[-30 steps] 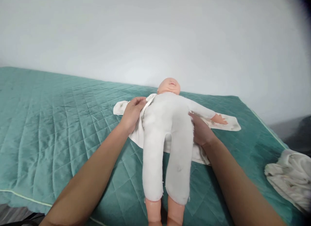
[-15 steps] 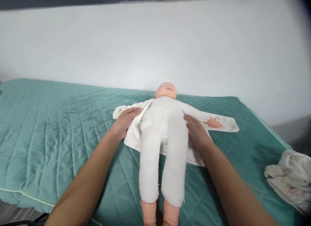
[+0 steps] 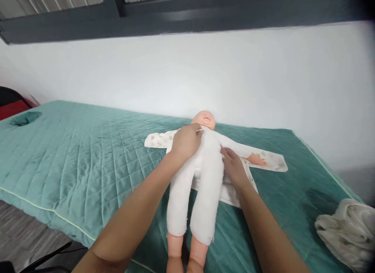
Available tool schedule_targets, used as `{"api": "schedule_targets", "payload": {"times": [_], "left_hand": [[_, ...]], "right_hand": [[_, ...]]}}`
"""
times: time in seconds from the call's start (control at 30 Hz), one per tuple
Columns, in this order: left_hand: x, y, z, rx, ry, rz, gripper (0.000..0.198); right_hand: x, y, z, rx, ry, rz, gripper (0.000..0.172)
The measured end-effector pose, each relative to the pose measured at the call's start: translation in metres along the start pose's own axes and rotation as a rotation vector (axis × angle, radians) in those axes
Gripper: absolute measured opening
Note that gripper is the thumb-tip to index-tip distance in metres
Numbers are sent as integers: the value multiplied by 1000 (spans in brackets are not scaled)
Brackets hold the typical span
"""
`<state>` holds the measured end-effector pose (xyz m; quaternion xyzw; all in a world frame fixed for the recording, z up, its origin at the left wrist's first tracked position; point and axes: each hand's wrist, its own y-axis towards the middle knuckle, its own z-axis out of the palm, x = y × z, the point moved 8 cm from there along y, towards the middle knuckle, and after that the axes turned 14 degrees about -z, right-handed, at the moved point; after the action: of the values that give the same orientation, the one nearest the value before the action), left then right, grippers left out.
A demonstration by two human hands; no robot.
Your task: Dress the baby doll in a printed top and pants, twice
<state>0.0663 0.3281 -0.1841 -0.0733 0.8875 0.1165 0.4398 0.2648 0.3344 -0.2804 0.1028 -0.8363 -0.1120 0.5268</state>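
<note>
A baby doll (image 3: 205,165) with a white cloth body lies on its back, head away from me. Beneath it is a white printed baby shirt (image 3: 277,162), its sleeves out to both sides. The doll's arm at the right lies along one sleeve, its hand bare. My left hand (image 3: 187,140) is closed over the upper chest, with a bit of the shirt's white edge at its fingertips. My right hand (image 3: 235,166) grips the doll's side below the armpit, its fingers bent and partly hidden.
A green quilted bed cover (image 3: 88,159) spreads under everything, with a hole (image 3: 26,118) at the far left. Crumpled white cloth (image 3: 348,232) lies at the right edge. A white wall (image 3: 175,73) stands behind, below a dark window frame (image 3: 187,20).
My left hand has moved right and up from beside the doll onto its chest, bringing the shirt's left front over. My right hand stays at the doll's side. The view has tilted up.
</note>
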Motion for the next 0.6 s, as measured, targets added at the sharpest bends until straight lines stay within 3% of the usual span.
{"api": "schedule_targets", "payload": {"times": [0.1,0.17,0.27,0.37,0.43,0.5,0.57,0.6], "left_hand": [[-19,-18,27,41,425,56,31],[-23,-36,36,73,523,49,33],[-26,-70,34,130,469,75,31],[-24,-103,17,231,184,169,30],[0,-106,-6,215,-79,89,29],[42,-93,-35,53,-244,-23,26],[86,-72,-59,-158,-156,-55,26],[105,-61,-64,-207,-39,-46,30]], "right_hand": [[-5,0,1,6,40,16,44],[-7,0,2,14,56,26,45],[-4,1,2,18,48,0,47],[0,1,2,27,35,-32,46],[-1,1,1,30,14,-16,46],[-2,0,1,27,-6,4,47],[-3,0,1,27,-8,14,46],[-4,0,1,29,-5,20,46]]}}
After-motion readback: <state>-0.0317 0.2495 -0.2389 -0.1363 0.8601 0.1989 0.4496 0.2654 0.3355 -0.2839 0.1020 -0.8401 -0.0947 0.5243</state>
